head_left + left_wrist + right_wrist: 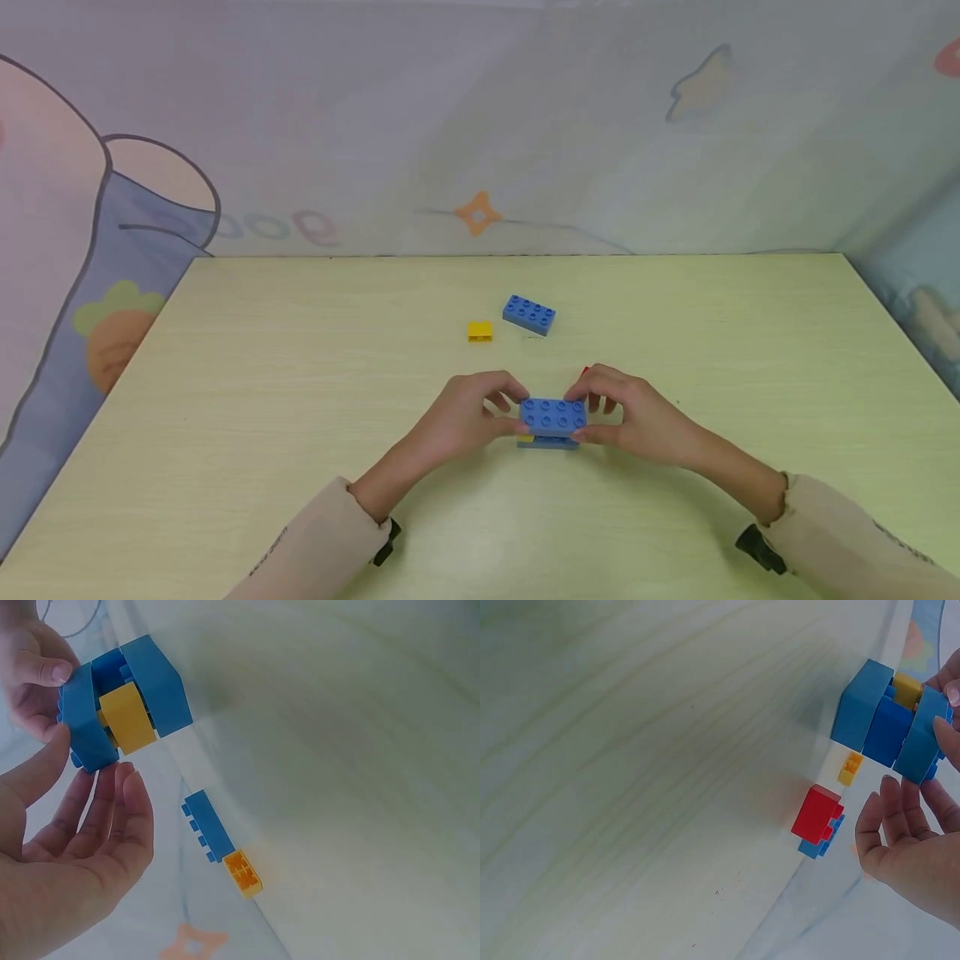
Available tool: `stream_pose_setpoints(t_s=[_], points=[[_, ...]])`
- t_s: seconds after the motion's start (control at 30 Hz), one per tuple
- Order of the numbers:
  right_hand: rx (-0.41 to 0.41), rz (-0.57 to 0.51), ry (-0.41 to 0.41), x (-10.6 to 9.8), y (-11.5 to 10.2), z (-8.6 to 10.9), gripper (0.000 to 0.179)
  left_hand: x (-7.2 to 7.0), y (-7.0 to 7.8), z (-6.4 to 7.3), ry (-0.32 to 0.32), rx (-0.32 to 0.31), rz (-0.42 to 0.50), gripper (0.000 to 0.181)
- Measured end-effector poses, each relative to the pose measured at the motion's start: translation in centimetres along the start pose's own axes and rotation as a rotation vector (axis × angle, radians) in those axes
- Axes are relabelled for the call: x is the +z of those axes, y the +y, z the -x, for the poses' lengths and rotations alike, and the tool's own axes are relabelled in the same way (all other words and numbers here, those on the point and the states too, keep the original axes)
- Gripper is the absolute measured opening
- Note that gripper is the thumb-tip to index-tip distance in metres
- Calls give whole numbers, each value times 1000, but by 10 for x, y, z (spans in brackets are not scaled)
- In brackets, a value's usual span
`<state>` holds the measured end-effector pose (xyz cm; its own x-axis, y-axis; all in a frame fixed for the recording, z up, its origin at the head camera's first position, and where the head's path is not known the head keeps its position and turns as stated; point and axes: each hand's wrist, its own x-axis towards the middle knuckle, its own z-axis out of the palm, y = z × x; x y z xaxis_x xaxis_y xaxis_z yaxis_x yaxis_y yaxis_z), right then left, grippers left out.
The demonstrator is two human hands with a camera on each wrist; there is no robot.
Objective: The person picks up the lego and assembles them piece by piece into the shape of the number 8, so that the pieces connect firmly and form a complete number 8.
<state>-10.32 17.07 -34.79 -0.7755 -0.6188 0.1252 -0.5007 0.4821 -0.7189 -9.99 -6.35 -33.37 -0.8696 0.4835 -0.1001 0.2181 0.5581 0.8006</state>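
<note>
A long blue toy brick (553, 417), studs up, tops a small stack, and both hands pinch it. My left hand (474, 410) holds its left end between thumb and fingertips. At the right end my right hand (637, 414) grips the same way. Below it a small yellow brick (129, 718) and a darker blue brick (889, 733) sit side by side. Another long blue brick (862, 706) forms the base of the stack. From the wrist views the top brick looks slightly tilted, with narrow gaps under it; whether it is fully seated I cannot tell.
Beyond the hands, a loose blue brick (528, 315) and a small yellow brick (480, 332) lie on the pale wooden table (300, 375). A red brick (817, 814) stands near the right hand, mostly hidden in the head view. A printed cloth (375, 125) hangs behind the table.
</note>
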Motion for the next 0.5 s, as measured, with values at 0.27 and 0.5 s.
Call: stream_pose_setpoints(t_s=[0.27, 0.5], points=[[-16, -19, 9, 1, 2, -1, 30, 2, -3, 0, 1, -16, 23, 24], [-15, -22, -12, 0, 5, -2, 29, 2, -4, 0, 1, -4, 37, 23]])
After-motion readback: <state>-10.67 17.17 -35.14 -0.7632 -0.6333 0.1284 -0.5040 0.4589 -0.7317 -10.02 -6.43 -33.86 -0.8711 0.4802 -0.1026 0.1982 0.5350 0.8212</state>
